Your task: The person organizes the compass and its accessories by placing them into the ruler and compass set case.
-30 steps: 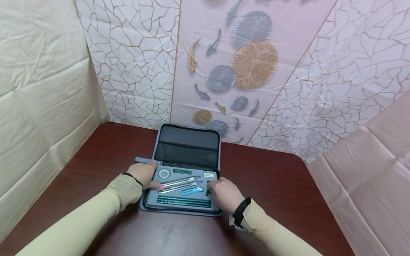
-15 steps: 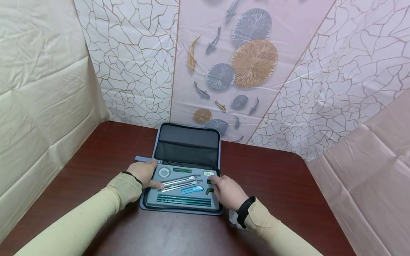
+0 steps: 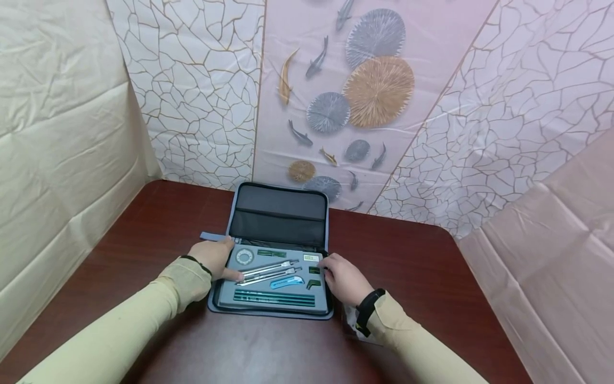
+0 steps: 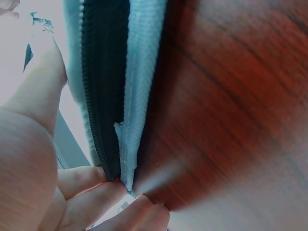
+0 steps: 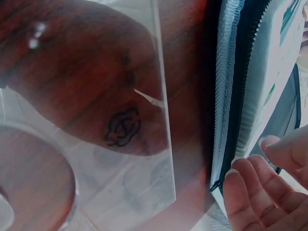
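An unzipped blue-grey case (image 3: 283,201) lies on the table, its dark lid raised at the back. In it sits a grey tray (image 3: 259,260) bearing silver compasses (image 3: 268,273), a blue utility knife (image 3: 287,282), green pencils (image 3: 274,297), a white eraser (image 3: 310,257), a pale round disc (image 3: 244,256) and small dark green pieces (image 3: 314,270). My left hand (image 3: 213,258) rests on the left side, thumb over the tray and fingers by the zip (image 4: 89,110). Loosely bent, the right hand's (image 3: 347,280) fingers (image 5: 262,185) touch the tray's right edge; nothing shows in their grasp.
Beneath the right wrist lies a clear plastic sheet or pack (image 3: 350,320) with a printed dark mark, right of the case. A blue strap (image 3: 211,236) sticks out at the left. Patterned cloth walls (image 3: 201,106) enclose the red-brown table (image 3: 393,256).
My right hand has drawn off the small dark green pieces to the tray's right edge, uncovering them in their slots. The left hand stays on the left side.
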`<state>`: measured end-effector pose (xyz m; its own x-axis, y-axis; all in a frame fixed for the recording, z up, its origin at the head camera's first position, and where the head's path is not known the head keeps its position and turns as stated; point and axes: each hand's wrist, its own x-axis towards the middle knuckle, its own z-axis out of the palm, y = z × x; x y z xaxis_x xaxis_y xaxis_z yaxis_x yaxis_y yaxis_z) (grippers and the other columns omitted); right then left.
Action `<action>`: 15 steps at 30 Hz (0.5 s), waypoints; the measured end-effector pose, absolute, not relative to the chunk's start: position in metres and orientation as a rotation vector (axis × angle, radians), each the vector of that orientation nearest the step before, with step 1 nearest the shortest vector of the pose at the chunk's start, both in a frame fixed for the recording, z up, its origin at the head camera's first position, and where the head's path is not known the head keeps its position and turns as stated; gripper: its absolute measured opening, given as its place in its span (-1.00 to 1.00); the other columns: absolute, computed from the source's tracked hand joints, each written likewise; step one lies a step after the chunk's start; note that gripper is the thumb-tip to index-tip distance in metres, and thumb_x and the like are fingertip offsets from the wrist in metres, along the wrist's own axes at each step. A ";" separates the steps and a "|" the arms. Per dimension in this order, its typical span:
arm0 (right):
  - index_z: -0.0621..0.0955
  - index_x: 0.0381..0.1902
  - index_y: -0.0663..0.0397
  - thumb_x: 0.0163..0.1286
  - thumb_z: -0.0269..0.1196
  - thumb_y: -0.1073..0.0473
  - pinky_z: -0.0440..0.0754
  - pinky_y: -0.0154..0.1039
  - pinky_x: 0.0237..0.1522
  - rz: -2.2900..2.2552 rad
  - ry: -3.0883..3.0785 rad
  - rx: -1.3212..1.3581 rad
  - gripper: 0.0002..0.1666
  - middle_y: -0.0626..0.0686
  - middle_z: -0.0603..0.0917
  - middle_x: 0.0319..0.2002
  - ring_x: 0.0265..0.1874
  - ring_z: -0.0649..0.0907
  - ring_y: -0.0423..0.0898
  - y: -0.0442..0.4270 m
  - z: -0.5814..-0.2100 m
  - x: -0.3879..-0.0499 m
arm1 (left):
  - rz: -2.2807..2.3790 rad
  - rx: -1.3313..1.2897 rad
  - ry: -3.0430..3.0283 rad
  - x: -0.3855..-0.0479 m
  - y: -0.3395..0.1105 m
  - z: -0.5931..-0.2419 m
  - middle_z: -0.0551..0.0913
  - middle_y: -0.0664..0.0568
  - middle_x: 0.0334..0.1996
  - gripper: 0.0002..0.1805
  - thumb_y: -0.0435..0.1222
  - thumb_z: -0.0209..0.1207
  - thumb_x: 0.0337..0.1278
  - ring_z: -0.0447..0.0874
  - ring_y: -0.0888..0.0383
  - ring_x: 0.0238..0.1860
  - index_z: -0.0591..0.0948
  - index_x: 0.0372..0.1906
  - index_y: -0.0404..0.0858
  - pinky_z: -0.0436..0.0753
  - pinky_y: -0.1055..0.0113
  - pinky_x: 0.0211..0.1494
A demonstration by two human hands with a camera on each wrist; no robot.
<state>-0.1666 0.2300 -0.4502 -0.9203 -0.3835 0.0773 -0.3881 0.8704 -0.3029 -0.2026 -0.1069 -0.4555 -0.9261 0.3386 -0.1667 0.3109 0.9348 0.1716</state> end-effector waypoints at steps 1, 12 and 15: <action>0.69 -0.07 0.02 0.39 0.16 0.32 0.61 -0.23 -0.13 0.486 -3.030 0.629 -0.75 -0.07 0.58 -0.17 -0.22 0.56 -0.22 0.230 -0.450 -0.167 | 0.210 0.492 2.898 -0.203 -0.107 -0.456 0.33 -0.26 0.35 0.14 0.34 0.31 -0.20 0.52 -0.18 0.15 0.34 0.38 -0.38 0.55 -0.02 0.07; 0.71 -0.13 0.03 0.37 0.24 0.24 0.60 -0.29 -0.22 0.435 -3.027 0.667 -0.83 -0.07 0.52 -0.23 -0.30 0.56 -0.23 0.225 -0.452 -0.172 | 0.204 0.505 2.904 -0.202 -0.107 -0.456 0.33 -0.27 0.35 0.14 0.33 0.31 -0.18 0.50 -0.18 0.17 0.33 0.38 -0.40 0.55 -0.01 0.08; 0.73 -0.17 0.01 0.35 0.27 0.23 0.59 -0.29 -0.25 0.408 -3.001 0.691 -0.86 -0.08 0.52 -0.27 -0.32 0.57 -0.23 0.223 -0.451 -0.175 | 0.209 0.503 2.909 -0.202 -0.107 -0.455 0.34 -0.28 0.34 0.14 0.32 0.31 -0.18 0.53 -0.17 0.14 0.33 0.38 -0.40 0.56 -0.02 0.05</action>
